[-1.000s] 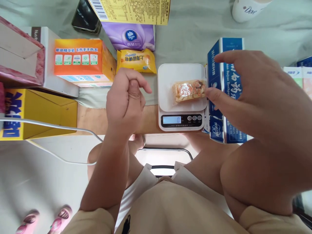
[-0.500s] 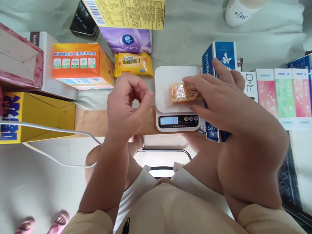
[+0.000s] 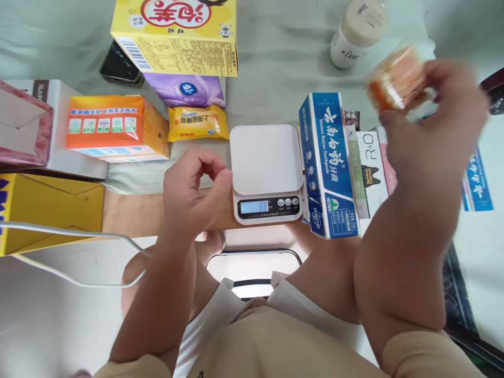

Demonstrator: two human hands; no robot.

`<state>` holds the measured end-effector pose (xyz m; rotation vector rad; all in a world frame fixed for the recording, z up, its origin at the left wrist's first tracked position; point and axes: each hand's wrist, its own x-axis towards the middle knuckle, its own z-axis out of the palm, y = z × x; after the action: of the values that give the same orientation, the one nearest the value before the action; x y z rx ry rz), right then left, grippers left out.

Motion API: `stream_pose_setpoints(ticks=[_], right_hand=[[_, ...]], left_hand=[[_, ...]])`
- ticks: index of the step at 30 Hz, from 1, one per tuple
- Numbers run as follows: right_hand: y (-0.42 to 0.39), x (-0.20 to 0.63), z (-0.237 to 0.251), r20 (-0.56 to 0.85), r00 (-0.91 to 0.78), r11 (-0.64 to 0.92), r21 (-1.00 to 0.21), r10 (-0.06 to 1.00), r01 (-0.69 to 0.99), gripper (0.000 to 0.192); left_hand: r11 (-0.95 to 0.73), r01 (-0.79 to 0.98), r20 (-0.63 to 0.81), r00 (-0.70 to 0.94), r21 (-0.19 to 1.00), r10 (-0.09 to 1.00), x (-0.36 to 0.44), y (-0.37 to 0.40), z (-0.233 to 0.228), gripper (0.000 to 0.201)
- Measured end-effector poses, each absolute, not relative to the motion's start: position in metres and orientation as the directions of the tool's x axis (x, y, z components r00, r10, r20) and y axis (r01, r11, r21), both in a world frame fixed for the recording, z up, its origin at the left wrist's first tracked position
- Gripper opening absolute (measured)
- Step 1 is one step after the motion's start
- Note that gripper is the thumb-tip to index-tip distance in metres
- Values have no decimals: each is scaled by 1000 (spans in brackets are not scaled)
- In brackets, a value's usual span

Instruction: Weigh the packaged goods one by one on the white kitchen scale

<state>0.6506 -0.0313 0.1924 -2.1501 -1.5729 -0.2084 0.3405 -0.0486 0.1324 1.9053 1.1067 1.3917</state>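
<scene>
My right hand (image 3: 437, 115), slightly blurred, is raised at the right, pinching a small wrapped snack (image 3: 399, 79) in clear plastic with orange print. Below and to the left of it lies a white kitchen scale (image 3: 265, 160) with a bare plate; its lit display reads what looks like 33. My left hand (image 3: 195, 191) rests just left of the scale, fingers curled toward the thumb, and nothing shows in it. A blue toothpaste box (image 3: 328, 163) stands along the scale's right side.
Behind are a yellow soap packet (image 3: 199, 123), purple tissue pack (image 3: 189, 89), yellow box (image 3: 177, 47), phone (image 3: 120, 65) and white Dove bottle (image 3: 356, 34). At left are an orange box (image 3: 108, 126), an open yellow box (image 3: 59, 205) and a white cable (image 3: 79, 231). An R&O box (image 3: 372, 173) stands right.
My right hand has lifted the wrapped snack off the scale and carried it up to the right. My left hand stays beside the scale. The view has shifted slightly.
</scene>
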Motion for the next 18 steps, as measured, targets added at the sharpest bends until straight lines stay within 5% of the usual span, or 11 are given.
stream_pose_setpoints(ticks=[5, 13, 18], right_hand=[[2, 671, 167, 188, 461, -403, -282, 867, 871, 71], [-2, 668, 168, -78, 437, -436, -336, 896, 835, 86], [-12, 665, 174, -107, 314, -332, -309, 943, 891, 63]], left_hand=[[-531, 304, 505, 165, 791, 847, 351, -42, 129, 3], [-520, 283, 486, 184, 806, 854, 361, -35, 127, 6], [-513, 263, 481, 181, 817, 858, 360, -38, 128, 8]])
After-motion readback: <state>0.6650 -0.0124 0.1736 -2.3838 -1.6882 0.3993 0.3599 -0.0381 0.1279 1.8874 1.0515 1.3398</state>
